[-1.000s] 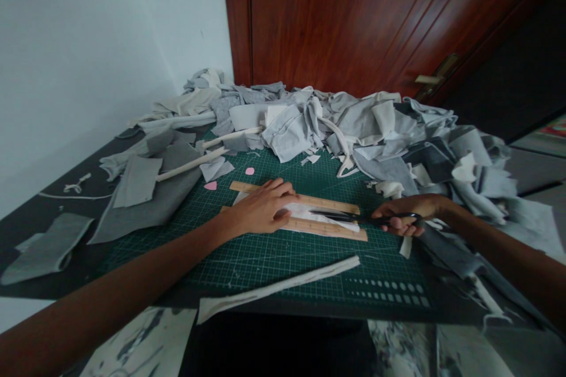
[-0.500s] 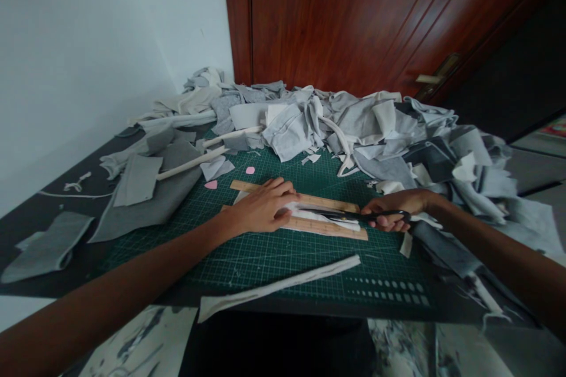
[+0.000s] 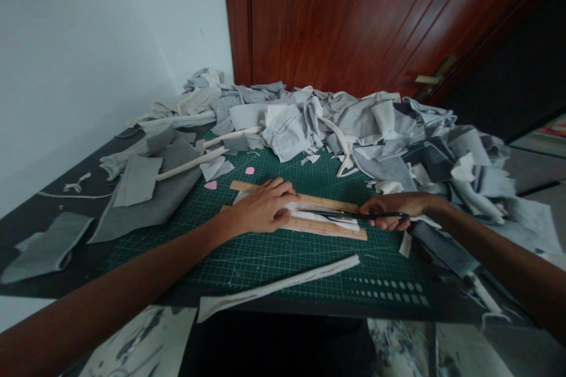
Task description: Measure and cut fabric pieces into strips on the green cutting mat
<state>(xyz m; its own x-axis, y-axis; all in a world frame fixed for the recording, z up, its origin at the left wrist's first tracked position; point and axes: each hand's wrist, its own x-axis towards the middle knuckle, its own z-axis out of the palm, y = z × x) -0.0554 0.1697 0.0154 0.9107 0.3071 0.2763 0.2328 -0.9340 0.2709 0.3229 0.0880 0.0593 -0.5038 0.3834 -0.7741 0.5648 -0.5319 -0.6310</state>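
Scraps (image 3: 292, 129) crowd the mat (image 3: 265, 259); left fingers (image 3: 280, 189), loosely extended, lie over cloth (image 3: 299, 217) between rulers (image 3: 327, 202); right fingers (image 3: 391, 224) curl round scissors (image 3: 342, 214).

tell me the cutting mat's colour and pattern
The cutting mat is green with a pale grid, shown in the head view.

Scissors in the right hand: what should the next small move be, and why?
Perhaps one short snip, stopping clear of the left hand: the scissors point toward it, their blades along white fabric between two wooden strips.
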